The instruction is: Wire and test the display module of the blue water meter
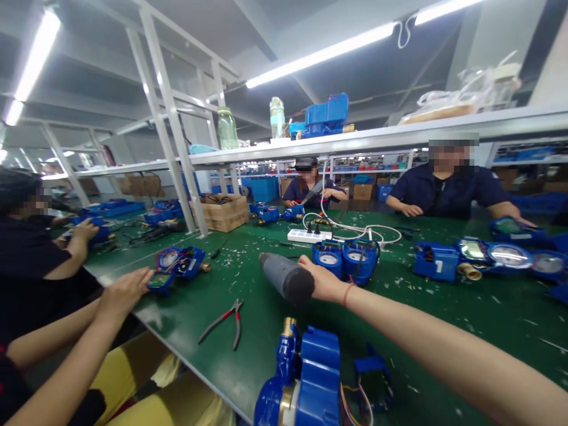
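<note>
My right hand (326, 283) reaches in from the lower right, fingers wrapped round a grey heat gun (284, 277). Its narrow nozzle points left and away; its dark rear end faces me, and the handle is mostly hidden. Below it, near the bottom edge, lies a blue water meter (320, 373) with a brass fitting and thin coloured wires. A small blue housing with a dark board (373, 378) sits to its right. Cutting pliers (226, 322) with red and grey handles lie opened on the green table (261, 361). My left hand is out of view.
At left, a co-worker's hands (126, 290) touch an opened blue meter (180, 263). Two meters (344, 260) stand beyond my hand, by a white power strip (313, 235). More meters (437, 260) line the right. Other people sit opposite and far left. A shelf (373, 137) crosses above.
</note>
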Available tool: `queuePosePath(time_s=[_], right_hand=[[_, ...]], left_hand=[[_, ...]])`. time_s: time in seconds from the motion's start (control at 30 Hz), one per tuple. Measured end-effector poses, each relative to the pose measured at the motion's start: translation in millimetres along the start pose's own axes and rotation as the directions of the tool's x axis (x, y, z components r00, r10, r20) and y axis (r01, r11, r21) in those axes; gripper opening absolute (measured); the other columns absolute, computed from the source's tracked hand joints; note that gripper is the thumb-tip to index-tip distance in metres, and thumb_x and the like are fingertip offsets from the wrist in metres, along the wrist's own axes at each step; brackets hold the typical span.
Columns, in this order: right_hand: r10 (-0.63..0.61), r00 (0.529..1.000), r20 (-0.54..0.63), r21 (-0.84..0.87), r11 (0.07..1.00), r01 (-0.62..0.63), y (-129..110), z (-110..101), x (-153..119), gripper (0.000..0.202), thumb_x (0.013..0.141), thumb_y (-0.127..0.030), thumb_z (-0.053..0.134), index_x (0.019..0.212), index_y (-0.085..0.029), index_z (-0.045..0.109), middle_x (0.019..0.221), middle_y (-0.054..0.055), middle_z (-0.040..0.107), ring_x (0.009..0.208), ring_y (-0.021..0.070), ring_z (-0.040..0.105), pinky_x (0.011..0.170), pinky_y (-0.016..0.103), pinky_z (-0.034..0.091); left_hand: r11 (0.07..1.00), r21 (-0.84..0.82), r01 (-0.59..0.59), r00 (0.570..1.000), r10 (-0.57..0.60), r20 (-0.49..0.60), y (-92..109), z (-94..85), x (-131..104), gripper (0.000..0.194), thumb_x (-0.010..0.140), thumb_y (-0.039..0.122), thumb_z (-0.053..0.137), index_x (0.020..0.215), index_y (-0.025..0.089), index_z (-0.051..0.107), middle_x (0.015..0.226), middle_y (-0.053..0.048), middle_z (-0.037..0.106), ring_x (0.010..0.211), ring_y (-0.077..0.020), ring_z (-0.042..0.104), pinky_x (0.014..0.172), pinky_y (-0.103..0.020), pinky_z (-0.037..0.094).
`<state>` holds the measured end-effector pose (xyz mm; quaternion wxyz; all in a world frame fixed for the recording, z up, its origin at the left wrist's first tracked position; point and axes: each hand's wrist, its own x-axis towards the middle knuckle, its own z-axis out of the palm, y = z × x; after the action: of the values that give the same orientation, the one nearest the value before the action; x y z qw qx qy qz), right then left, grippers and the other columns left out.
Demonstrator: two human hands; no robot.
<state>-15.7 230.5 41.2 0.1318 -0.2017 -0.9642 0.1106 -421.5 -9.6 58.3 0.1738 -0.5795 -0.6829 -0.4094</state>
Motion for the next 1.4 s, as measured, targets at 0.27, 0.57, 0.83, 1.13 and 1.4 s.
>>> queuePosePath(time_s=[0.27,0.57,0.83,1.13,1.4], right_hand=[[-0.187,0.973,0.138,-0.245,0.945,0.217,-11.3,57.2,65.3,0.034,0.087,-0.032,0.06,0.114,-0.014,0.053,0.119,0.01,0.053,0.095,0.02,0.058,0.079,0.039,0.052],[-0.125,0.975,0.186,-0.266,0.948,0.172,-12.6,46.9,53.0,0.05,0.091,-0.023,0.054,0.137,-0.021,0.036,0.126,0.011,0.049,0.103,0.0243,0.057,0.084,0.046,0.051],[-0.185,0.956,0.229,-0.155,0.962,0.223,-30.3,42.5,32.5,0.042,0.089,-0.031,0.057,0.127,-0.015,0.047,0.12,0.011,0.054,0.09,0.0189,0.061,0.077,0.038,0.053],[-0.163,0.98,0.116,0.023,0.987,0.161,-24.0,-6.2,-16.2,0.027,0.087,-0.023,0.059,0.112,-0.012,0.058,0.113,0.011,0.06,0.101,0.0217,0.058,0.088,0.04,0.048],[-0.005,1.0,-0.013,0.258,0.966,0.008,-6.9,-24.4,-168.9,0.032,0.096,-0.034,0.042,0.109,-0.011,0.059,0.11,0.013,0.062,0.102,0.0207,0.057,0.091,0.036,0.045]], left_hand=[[0.787,-0.504,0.356,0.932,-0.259,0.254,39.7,56.6,-21.2,0.025,0.074,0.042,0.058,0.096,0.034,0.066,0.078,-0.006,0.068,0.084,-0.0295,0.067,0.082,-0.058,0.048],[0.603,-0.654,0.457,0.889,-0.29,0.354,45.8,62.1,-26.6,0.016,0.081,0.032,0.052,0.085,0.03,0.067,0.087,-0.002,0.069,0.122,-0.0234,0.053,0.083,-0.045,0.052],[0.817,-0.501,0.285,0.951,-0.305,0.044,88.8,90.6,-44.1,0.039,0.09,0.046,0.028,0.1,0.032,0.063,0.103,-0.001,0.067,0.124,-0.0251,0.05,0.103,-0.062,0.024],[-0.463,0.842,0.278,-0.094,0.859,0.503,125.8,69.2,-9.5,0.027,0.078,0.007,0.059,0.056,0.023,0.055,0.051,0.005,0.05,0.077,-0.0163,0.07,0.054,-0.024,0.057],[-0.062,-0.464,0.884,0.462,-0.038,0.886,200.2,67.4,-40.7,0.015,0.076,0.034,0.063,0.063,0.027,0.061,0.06,-0.001,0.056,0.094,-0.024,0.066,0.065,-0.035,0.055]])
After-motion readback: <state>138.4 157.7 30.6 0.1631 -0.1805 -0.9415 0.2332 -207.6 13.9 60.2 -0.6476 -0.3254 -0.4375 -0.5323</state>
